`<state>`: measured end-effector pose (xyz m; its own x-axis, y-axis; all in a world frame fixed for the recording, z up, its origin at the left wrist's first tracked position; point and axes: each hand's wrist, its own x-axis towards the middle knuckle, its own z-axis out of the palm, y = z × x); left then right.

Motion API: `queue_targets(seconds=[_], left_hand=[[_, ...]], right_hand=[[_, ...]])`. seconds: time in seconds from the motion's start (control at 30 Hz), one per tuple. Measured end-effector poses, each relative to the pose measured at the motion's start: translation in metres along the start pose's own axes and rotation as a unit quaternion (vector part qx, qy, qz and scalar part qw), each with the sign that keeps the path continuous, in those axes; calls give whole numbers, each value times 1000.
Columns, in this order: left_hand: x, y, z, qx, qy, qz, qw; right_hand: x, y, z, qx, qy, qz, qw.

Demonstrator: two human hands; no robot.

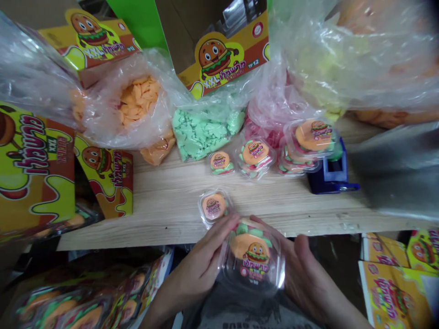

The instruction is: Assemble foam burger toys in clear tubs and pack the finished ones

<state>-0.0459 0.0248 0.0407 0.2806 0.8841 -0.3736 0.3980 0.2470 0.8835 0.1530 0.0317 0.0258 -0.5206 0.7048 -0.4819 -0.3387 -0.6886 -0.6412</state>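
Observation:
Both my hands grip a clear plastic clamshell (254,258) with a burger-shaped candy and a burger sticker on its lid, held just below the table's front edge. My left hand (199,269) wraps its left side with fingers reaching over the top. My right hand (305,274) cups its right side. Just above my left fingers a smaller filled clamshell (214,206) lies on the wooden table (164,201). Three more filled clamshells (255,155) stand in a row further back, with a larger one (313,135) at the right.
Plastic bags of orange pieces (137,103), green pieces (202,130) and pink pieces (274,132) lie along the back. Burger-printed cardboard boxes stand at the left (34,169), back (222,59) and lower right (398,283). A blue tape dispenser (331,176) sits at right. Packed clamshells (85,306) fill the lower left.

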Motion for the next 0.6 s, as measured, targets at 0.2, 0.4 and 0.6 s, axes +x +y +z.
queue_targets(seconds=[0.2,0.4,0.6], left_hand=[[-2,-2,-17,-35,-30,-46,998],[-6,1,12,-260,64,-60,962],[-1,-12,37,-236,185,-89,950]], right_hand=[[-5,-6,-2,5,-26,48,999],[0,0,-3,-162,38,-29,986],[1,25,-9,-279,103,-141,944]])
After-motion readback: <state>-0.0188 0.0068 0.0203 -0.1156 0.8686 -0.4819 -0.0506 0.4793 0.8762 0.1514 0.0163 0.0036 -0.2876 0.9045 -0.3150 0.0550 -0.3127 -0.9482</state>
